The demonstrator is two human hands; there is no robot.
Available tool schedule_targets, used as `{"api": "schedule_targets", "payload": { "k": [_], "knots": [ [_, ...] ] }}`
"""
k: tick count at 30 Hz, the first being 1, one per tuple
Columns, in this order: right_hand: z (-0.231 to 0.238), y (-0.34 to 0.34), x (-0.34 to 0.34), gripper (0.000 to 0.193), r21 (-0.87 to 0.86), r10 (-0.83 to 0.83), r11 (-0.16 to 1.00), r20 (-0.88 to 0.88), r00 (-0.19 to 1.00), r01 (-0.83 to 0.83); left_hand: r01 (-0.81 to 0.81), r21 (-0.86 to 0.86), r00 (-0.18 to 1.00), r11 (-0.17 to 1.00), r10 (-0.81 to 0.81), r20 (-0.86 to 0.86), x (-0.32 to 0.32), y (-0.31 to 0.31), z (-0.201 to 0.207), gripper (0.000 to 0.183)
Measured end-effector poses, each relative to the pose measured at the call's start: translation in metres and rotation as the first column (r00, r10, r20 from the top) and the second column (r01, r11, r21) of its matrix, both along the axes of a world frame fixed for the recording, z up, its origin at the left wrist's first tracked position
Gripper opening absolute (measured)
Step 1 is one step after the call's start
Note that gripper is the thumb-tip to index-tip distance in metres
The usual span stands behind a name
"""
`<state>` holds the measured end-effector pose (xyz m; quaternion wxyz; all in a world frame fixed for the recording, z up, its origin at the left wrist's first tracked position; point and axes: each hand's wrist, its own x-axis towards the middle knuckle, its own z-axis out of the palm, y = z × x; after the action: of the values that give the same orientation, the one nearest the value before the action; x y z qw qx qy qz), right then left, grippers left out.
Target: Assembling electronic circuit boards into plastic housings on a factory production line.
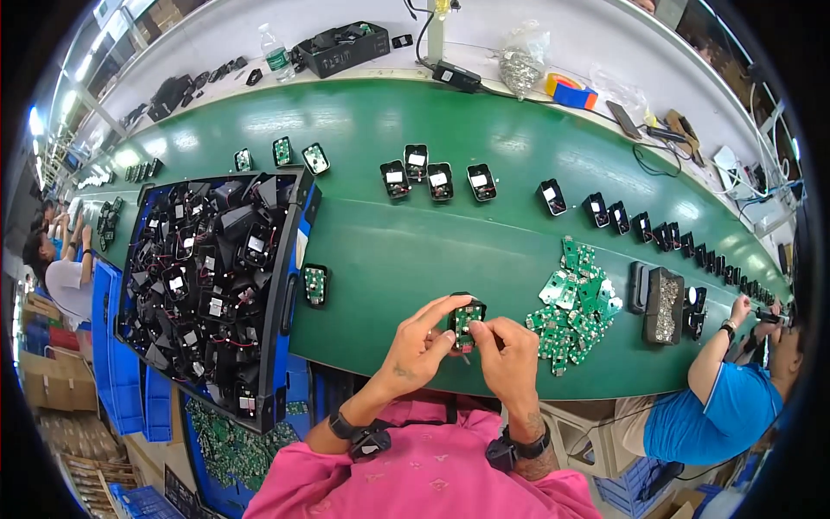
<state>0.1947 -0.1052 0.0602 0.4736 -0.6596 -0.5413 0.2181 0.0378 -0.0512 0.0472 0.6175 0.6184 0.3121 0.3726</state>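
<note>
Both my hands hold one small black plastic housing (467, 317) with a green circuit board set in it, just above the near edge of the green conveyor belt (415, 233). My left hand (421, 344) grips its left side, thumb and forefinger on top. My right hand (508, 355) pinches its right side. A pile of loose green circuit boards (575, 303) lies to the right of my hands. One finished housing with a board (315, 285) rests on the belt to the left.
A blue crate of black housings with wires (212, 285) stands at my left. Rows of housings (439, 180) ride the belt farther out. A black tray of screws (664, 304) sits right of the boards. A person in a blue shirt (722, 406) works at the right.
</note>
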Motion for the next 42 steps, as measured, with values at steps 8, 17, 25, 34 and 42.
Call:
{"api": "schedule_targets", "payload": {
  "k": [8,17,25,34,42],
  "knots": [
    [-0.006,-0.003,0.004,0.018,-0.156,-0.011,0.987,0.144,0.989,0.034,0.033,-0.204,0.999,0.978,-0.032,0.008,0.005,0.002,-0.005,0.04],
    [-0.005,0.005,0.0,0.035,-0.13,0.071,0.988,-0.082,0.994,-0.082,0.093,-0.313,0.996,0.945,-0.092,0.019,0.01,0.01,-0.008,0.039],
    [-0.039,0.018,-0.006,0.034,-0.058,0.04,0.996,-0.35,0.936,-0.065,-0.049,-0.159,0.998,0.986,0.045,-0.033,0.014,0.012,-0.019,0.036],
    [-0.062,0.039,-0.012,0.035,-0.099,0.011,0.995,-0.211,0.977,-0.033,-0.44,0.234,0.837,0.867,0.49,-0.241,-0.015,0.12,-0.003,0.031],
    [-0.063,0.022,-0.01,0.023,0.0,0.078,0.997,-0.09,0.993,-0.078,-0.487,0.424,0.64,0.764,0.642,-0.423,-0.055,0.303,-0.063,0.051]
  ]
}}
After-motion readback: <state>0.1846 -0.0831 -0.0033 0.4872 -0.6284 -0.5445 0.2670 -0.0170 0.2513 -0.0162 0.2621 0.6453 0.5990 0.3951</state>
